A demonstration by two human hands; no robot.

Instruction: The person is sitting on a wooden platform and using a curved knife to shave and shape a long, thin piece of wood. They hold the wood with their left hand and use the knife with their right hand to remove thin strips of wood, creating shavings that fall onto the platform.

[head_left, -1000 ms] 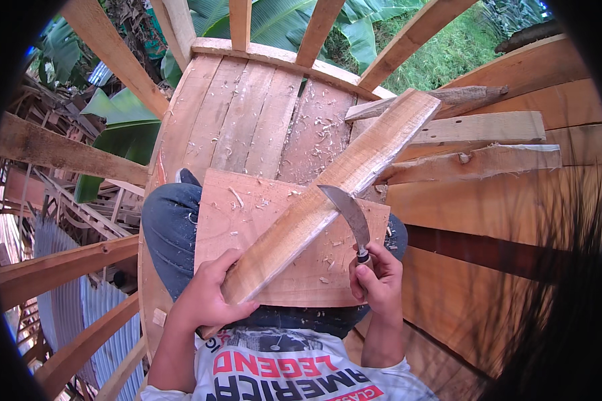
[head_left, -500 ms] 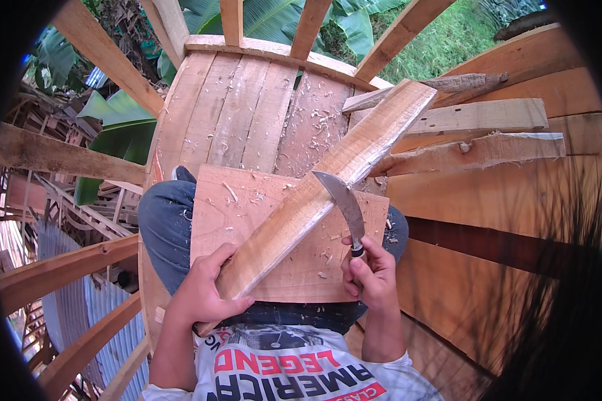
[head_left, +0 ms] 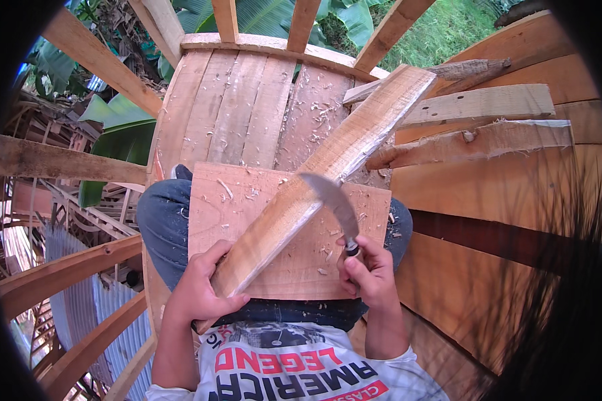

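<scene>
A long wooden plank (head_left: 341, 150) runs slantwise from my lap to the far right, its near edge cut pale. My left hand (head_left: 211, 287) grips the plank's near end, thumb over the top. In my right hand (head_left: 370, 271) is a curved knife (head_left: 338, 206), held by its dark handle, with the hooked blade pointing up and left over the plank's near edge. Beneath lies a flat square board (head_left: 297, 267) across my crossed legs, sprinkled with wood shavings. The blade looks slightly blurred; whether it touches the plank I cannot tell.
Shavings litter the plank floor (head_left: 247, 113) ahead. Several rough boards, one with a knot (head_left: 475, 144), lie at the right beside wide wooden panels (head_left: 475, 190). Wooden railing bars (head_left: 100, 60) surround me on the left and far side. Beyond are corrugated metal sheets (head_left: 114, 321) and banana leaves.
The knife blade has tilted and shifted left along the plank, nearer me. The plank has moved slightly left with my left hand still gripping its end.
</scene>
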